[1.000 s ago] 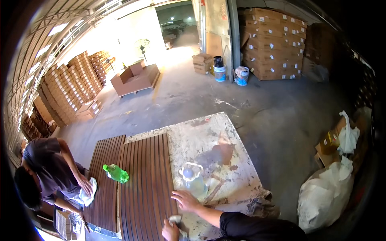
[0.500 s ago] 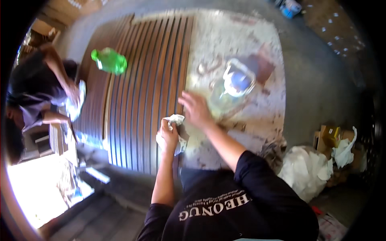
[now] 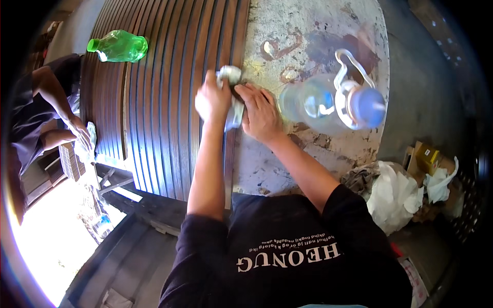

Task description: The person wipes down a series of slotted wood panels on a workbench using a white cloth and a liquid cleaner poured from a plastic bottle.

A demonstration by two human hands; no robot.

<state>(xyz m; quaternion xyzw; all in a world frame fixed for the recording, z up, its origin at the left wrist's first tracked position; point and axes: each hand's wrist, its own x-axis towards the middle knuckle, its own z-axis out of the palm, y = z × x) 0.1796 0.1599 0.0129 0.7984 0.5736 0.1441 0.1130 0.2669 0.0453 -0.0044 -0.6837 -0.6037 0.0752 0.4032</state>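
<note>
My left hand [image 3: 213,100] is closed around a crumpled white cloth [image 3: 234,117], pressed near the right edge of a brown grooved slat panel [image 3: 177,97]. The hand is slightly blurred. Right beside the cloth, my right hand [image 3: 261,115] lies with fingers stretched out over the panel's edge; its fingertips are close to the cloth, and I cannot tell whether they touch it. To the right of that hand is a clear bottle [image 3: 308,100] with a blue cap and a white carrying loop, on the stained worktable [image 3: 318,159].
A green plastic bottle [image 3: 120,46] lies on the panels' far left. At left, another person's hand [image 3: 79,131] holds a white cloth [image 3: 87,143] against the panel's side. White bags [image 3: 393,197] and a yellow box [image 3: 426,156] are piled at the right.
My left hand has moved away from me along the panel with the cloth. My right hand has come down beside it from a raised position. The view has shifted, bringing the clear bottle nearer.
</note>
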